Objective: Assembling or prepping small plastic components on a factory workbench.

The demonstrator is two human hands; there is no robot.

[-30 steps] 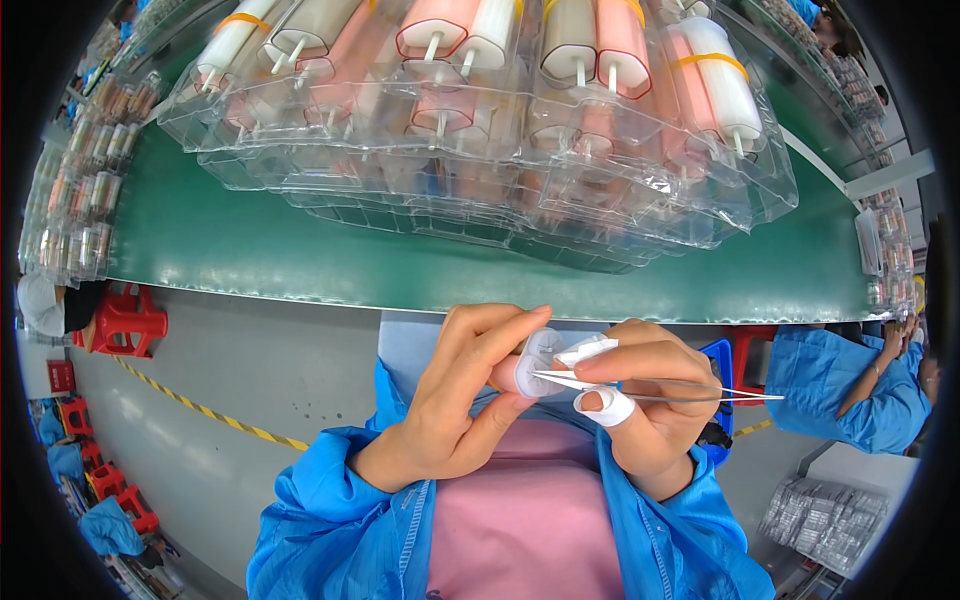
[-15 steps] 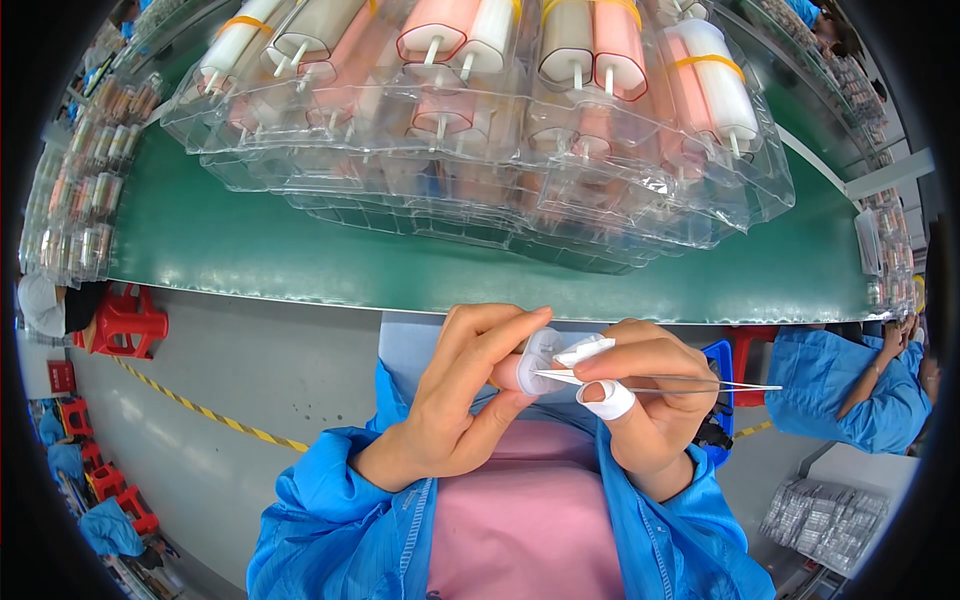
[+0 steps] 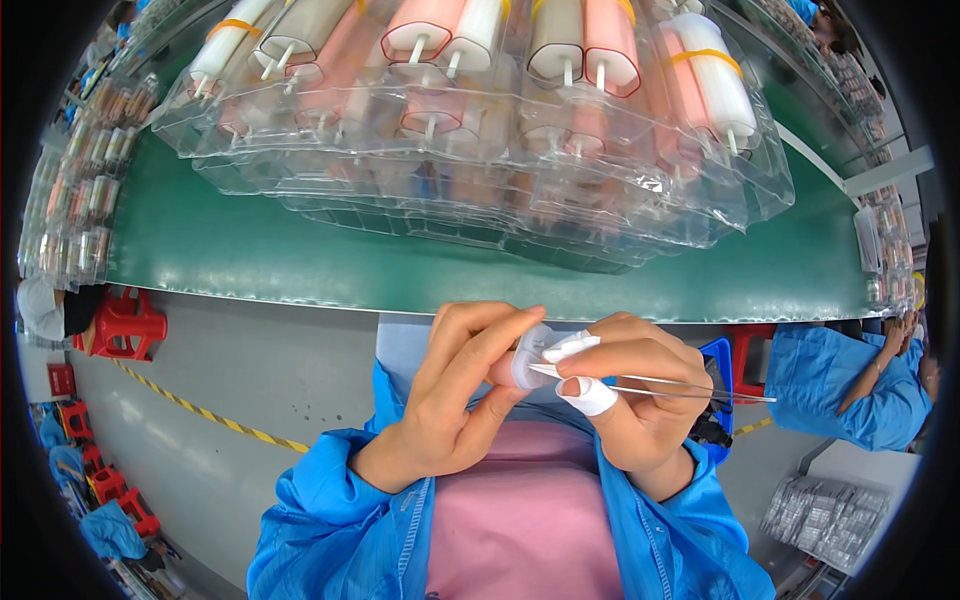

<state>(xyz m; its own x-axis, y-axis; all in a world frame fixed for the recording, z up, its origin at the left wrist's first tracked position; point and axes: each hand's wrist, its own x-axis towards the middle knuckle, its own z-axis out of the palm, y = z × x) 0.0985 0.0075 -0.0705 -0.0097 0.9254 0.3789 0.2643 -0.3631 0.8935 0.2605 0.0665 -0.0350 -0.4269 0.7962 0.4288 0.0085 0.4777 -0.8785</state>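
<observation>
Fingers and thumb of my left hand (image 3: 455, 395) grip a small translucent round cap (image 3: 527, 357) with a pinkish part behind it. In my right hand (image 3: 640, 390) is a pair of tweezers (image 3: 680, 383), its long shanks reaching out to the right past the hand. The tweezer tips meet the face of the cap. A folded white scrap (image 3: 572, 347), perhaps tissue, sits at the right fingers, and white tape (image 3: 588, 396) wraps the right thumb. What lies inside the cap is too small to make out.
Stacked clear plastic trays (image 3: 480, 190) stand on the green table (image 3: 250, 250), holding pink, white and grey tubes (image 3: 413, 35) with orange bands. A blue bin (image 3: 720, 360) is beyond my right arm. A person in blue (image 3: 840, 385) sits at right; red stools (image 3: 130, 325) stand left.
Both hands have shifted slightly left. The tweezers' rear end has tipped down a little, and the right hand has come closer to the cap.
</observation>
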